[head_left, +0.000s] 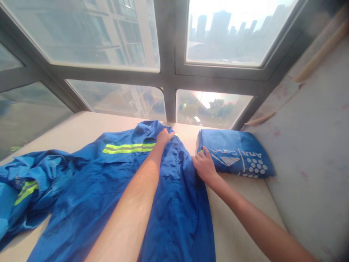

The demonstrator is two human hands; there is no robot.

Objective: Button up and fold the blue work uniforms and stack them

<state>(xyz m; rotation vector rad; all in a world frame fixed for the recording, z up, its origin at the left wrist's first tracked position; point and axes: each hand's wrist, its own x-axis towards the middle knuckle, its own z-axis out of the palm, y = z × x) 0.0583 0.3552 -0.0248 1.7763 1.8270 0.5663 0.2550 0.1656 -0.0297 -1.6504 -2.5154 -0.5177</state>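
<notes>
A blue work jacket (114, 193) with a yellow-green and silver reflective stripe lies spread over the pale ledge. Near its collar, my left hand (164, 137) is closed on the fabric at the shoulder. My right hand (204, 166) pinches the jacket's right edge, fingers closed on the cloth. Just beyond that hand, a folded blue garment (234, 151) with white printed lettering and dots rests flat. On the left, one sleeve (40, 182) of the jacket lies crumpled, with its own reflective band.
The pale ledge (245, 203) runs up to grey-framed windows (169, 76). A white wall (313, 145) with peeling covering (260, 120) bounds the right side. Buildings and trees show through the glass.
</notes>
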